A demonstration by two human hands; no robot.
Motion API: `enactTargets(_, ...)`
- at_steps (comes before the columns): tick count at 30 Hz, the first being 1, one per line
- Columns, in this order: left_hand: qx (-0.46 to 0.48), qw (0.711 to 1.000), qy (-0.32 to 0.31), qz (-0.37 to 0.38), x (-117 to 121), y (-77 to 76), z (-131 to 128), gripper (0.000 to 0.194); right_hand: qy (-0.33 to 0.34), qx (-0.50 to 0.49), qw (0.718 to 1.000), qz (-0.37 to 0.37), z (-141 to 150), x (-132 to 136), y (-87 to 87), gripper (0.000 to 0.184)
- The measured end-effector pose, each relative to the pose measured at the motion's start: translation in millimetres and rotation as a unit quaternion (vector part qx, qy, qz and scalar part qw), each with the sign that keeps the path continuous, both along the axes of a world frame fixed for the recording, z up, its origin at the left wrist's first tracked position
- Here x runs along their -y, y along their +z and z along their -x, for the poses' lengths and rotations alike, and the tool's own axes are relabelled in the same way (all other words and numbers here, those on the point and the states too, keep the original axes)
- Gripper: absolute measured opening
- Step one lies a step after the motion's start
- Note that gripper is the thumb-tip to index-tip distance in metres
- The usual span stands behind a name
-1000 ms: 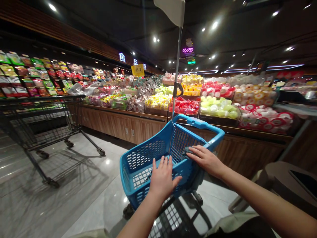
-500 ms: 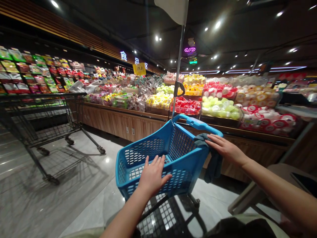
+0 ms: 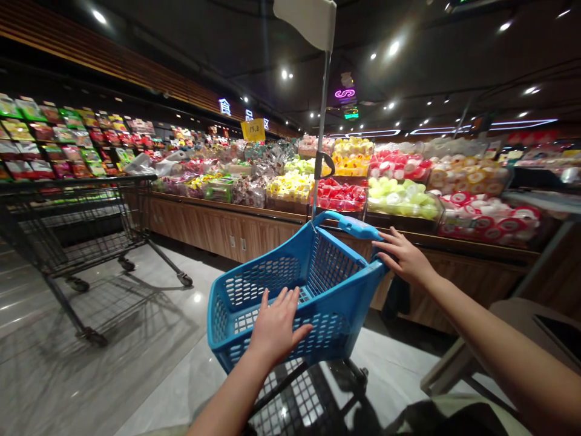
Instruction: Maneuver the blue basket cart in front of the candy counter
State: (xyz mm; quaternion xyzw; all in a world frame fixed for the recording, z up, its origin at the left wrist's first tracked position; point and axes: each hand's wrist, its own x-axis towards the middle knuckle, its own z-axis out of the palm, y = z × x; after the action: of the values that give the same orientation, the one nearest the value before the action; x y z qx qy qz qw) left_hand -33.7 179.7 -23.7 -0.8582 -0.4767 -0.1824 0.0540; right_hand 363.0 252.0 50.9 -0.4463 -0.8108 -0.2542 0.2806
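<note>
A small blue plastic shopping cart (image 3: 290,284) with perforated basket walls stands in front of me. My left hand (image 3: 276,324) lies over its near rim, fingers stretched out and spread, thumb apart on the outer side. At the right end of the blue handle (image 3: 358,229), my right hand (image 3: 403,257) is bent round the bar with a dark grey-blue cloth. The lower part of the cloth (image 3: 396,298) hangs behind the cart's corner; the rest is hidden by the hand and handle. A pole with a pale flag (image 3: 308,24) rises from the cart.
A black metal shopping cart (image 3: 91,230) stands at the left on the shiny floor (image 3: 167,375). Behind the blue cart runs a wood-fronted counter (image 3: 200,227) with bins of wrapped sweets. A stool (image 3: 503,321) is at the right. Packaged goods fill the left shelves (image 3: 54,133).
My right hand has slid round the handle's end, and the cloth that lay over the corner is now mostly out of sight. My left hand keeps its place on the rim.
</note>
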Motion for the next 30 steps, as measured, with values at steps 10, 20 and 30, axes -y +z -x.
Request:
enactTargets(10, 0.004, 1.0, 0.015, -0.001, -2, -0.6, 1, 0.074, 0.04, 0.038, 0.998, -0.033, 45, 21, -14.3, 0.027)
enactTargets(20, -0.015, 0.999, 0.014, -0.027, -2, -1.8, 9, 0.075, 0.053, 0.116, 0.99, -0.054, 36, 20, -11.3, 0.029)
enactTargets(30, -0.008, 0.999, 0.007, -0.032, 1, -2.6, 4, 0.077, 0.03, 0.008, 0.998, -0.064, -7, 5, -7.1, 0.03)
